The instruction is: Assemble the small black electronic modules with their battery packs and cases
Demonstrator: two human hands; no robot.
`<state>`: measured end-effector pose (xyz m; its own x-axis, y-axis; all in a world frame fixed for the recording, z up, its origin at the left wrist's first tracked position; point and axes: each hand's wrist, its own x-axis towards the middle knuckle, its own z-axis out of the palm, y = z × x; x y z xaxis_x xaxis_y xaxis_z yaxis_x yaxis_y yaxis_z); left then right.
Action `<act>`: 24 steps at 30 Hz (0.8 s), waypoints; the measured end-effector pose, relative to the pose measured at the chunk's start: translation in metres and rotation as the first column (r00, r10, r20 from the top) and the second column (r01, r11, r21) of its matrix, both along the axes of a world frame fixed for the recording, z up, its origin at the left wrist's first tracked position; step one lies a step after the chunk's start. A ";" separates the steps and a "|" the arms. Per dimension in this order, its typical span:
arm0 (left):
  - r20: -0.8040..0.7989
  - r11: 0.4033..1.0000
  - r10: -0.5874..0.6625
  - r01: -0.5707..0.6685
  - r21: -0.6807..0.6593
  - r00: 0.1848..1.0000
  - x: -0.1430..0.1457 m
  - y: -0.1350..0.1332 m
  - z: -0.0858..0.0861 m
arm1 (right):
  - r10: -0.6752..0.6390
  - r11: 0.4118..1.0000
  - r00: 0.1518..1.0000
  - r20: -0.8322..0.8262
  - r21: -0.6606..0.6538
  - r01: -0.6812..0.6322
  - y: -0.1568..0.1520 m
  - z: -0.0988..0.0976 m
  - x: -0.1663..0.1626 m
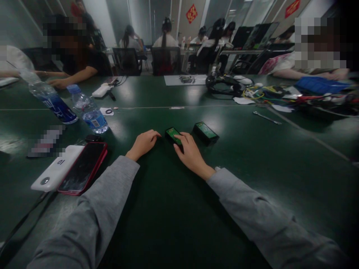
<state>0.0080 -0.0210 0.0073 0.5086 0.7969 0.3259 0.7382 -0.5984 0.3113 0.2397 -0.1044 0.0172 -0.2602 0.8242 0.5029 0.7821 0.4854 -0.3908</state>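
My right hand point(190, 152) is closed on a small flat black block with a green, yellow-specked top point(171, 132). Its fingers lie over the near end, with the thumb at the near left side; that end is hidden beneath them. To the left, my left hand point(144, 144) rests on the table, palm down and loosely bent. Its index finger points toward the block but stays short of it, and nothing shows in this hand. A second, thicker black block with a green top point(206, 131) lies just right of my right hand.
On the left are a red-cased phone point(84, 166), a white power bank point(57, 168) and two water bottles point(89, 112). A wrench point(267, 117) lies at the right. Tangled cables point(260, 91) and a blue tray point(319, 86) sit farther back. Other people sit across the green table point(157, 220).
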 end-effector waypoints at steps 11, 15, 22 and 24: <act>-0.060 0.999 0.037 -0.035 0.029 0.998 0.001 0.000 0.000 | 0.071 0.997 0.997 0.009 0.019 -0.072 0.000 0.005 0.002; -0.052 0.999 0.023 -0.022 0.026 0.998 0.000 0.000 -0.001 | -0.073 0.990 0.997 0.036 0.127 0.068 0.007 0.006 0.016; -0.066 1.000 0.025 -0.023 0.019 0.998 0.001 0.000 0.001 | -0.325 0.943 0.919 0.226 0.148 0.297 0.023 -0.008 0.041; -0.057 1.000 0.024 -0.023 0.011 0.998 0.001 0.000 0.001 | -0.317 0.948 0.907 0.278 0.124 0.293 0.022 -0.010 0.041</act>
<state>0.0090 -0.0215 0.0085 0.5079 0.8056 0.3049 0.7686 -0.5837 0.2619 0.2811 -0.0819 0.0075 -0.1467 0.8482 0.5089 0.9700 0.2243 -0.0941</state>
